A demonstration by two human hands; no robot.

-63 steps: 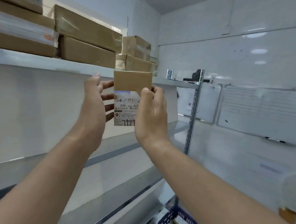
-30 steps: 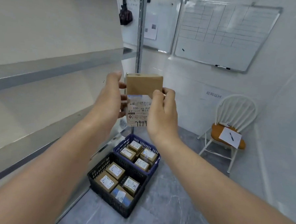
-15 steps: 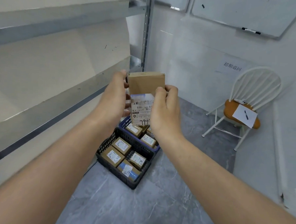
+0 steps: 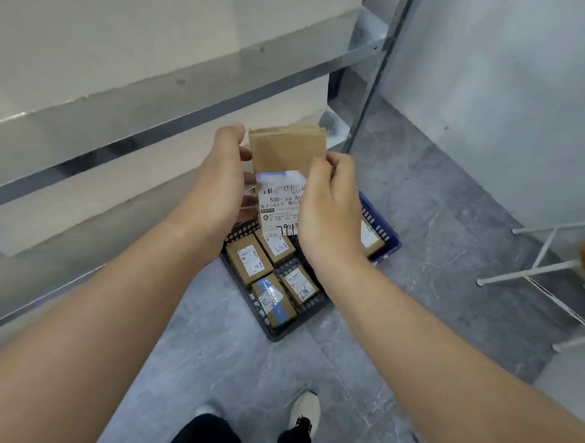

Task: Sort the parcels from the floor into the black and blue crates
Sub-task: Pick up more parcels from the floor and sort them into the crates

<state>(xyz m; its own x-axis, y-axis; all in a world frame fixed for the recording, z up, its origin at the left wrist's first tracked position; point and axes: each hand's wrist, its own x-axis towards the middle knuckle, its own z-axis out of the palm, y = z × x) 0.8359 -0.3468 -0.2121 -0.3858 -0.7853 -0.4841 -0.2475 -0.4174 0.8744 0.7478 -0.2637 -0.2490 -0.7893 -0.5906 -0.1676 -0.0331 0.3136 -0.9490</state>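
Observation:
I hold a small brown cardboard parcel (image 4: pixel 286 153) upright in front of me, its white shipping label facing me. My left hand (image 4: pixel 218 180) grips its left edge and my right hand (image 4: pixel 329 206) grips its right edge. Below the parcel, on the grey floor, stands the black crate (image 4: pixel 278 332) with several labelled brown parcels (image 4: pixel 248 259) inside. The blue crate (image 4: pixel 385 239) stands right behind it, mostly hidden by my right hand, with one parcel showing in it.
Metal shelving (image 4: pixel 155 89) runs along the left, its upright post (image 4: pixel 376 76) beyond the crates. The white legs of a chair (image 4: pixel 536 264) stand at the right. My feet (image 4: pixel 305 411) are on the grey floor near the bottom.
My view has swung down from the upper shelves to the floor and the crates. The parcel stays gripped in both hands and has come lower, now above the crates.

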